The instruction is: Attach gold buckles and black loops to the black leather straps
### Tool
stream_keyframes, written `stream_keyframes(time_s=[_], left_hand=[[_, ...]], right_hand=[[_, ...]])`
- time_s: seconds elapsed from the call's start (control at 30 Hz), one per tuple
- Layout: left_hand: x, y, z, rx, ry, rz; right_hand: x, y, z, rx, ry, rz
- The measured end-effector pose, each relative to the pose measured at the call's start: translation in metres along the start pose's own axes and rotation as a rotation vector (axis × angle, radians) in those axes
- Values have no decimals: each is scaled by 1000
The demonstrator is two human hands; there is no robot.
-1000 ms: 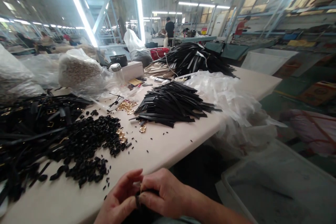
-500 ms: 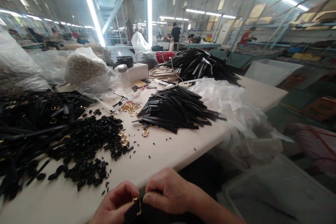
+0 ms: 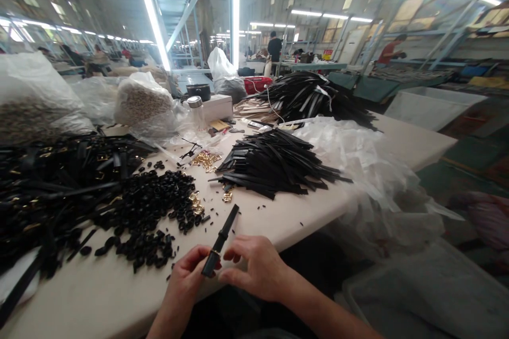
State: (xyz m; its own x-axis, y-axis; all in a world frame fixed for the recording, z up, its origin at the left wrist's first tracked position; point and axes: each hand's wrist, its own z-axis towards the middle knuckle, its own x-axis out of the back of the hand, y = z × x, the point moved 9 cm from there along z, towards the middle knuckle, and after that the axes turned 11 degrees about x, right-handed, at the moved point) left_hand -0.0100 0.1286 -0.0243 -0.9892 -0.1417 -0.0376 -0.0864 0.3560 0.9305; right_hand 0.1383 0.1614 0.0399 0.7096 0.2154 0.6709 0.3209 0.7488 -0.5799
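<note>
left hand [image 3: 186, 275] pinches the lower end of a black strap [image 3: 227, 225] between thumb and fingers. right hand [image 3: 254, 270] is half open, fingertips just beside the same end; can't tell if they touch it. a gold ring [image 3: 217, 250] sits around the strap just above the left fingers. the strap stands tilted, its free end pointing up and away from the hands over the edge of the surface [image 3: 278, 217], touching nothing. so the strap is between the two hands at the bottom and clear of both at the top. risks, as i judge them: the grip is a one-hand pinch low on a long piece, so the strap could pivot or slip out and drop off the near edge into the lap or onto the floor. the ring looks loose on the strap, so tilting the free end down could let it slide off. ahead and left of the hands lies a heap of black loops [image 3: 155, 206] with stray bits scattered close by, and a dropped ring would be hard to find there. the strap pile [image 3: 274, 161] is ahead and right, well apart, and the gold buckles [image 3: 207, 159] lie beyond the loops. a swing of the free end could knock the nearest loops off the edge.
</note>
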Motion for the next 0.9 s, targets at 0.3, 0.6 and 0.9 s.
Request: stream_keyframes(time_s=[0.3, 0.6, 0.9], left_hand=[[-6, -9, -4, -53, 22, 30], [-20, 7, -13, -57, 1, 122], [2, 24, -23, -137, 61, 253]], right_hand=[[-28, 14, -17, -220, 168, 565], [-51, 16, -23, -493, 358, 1254], [-16, 9, -24, -226, 303, 662]])
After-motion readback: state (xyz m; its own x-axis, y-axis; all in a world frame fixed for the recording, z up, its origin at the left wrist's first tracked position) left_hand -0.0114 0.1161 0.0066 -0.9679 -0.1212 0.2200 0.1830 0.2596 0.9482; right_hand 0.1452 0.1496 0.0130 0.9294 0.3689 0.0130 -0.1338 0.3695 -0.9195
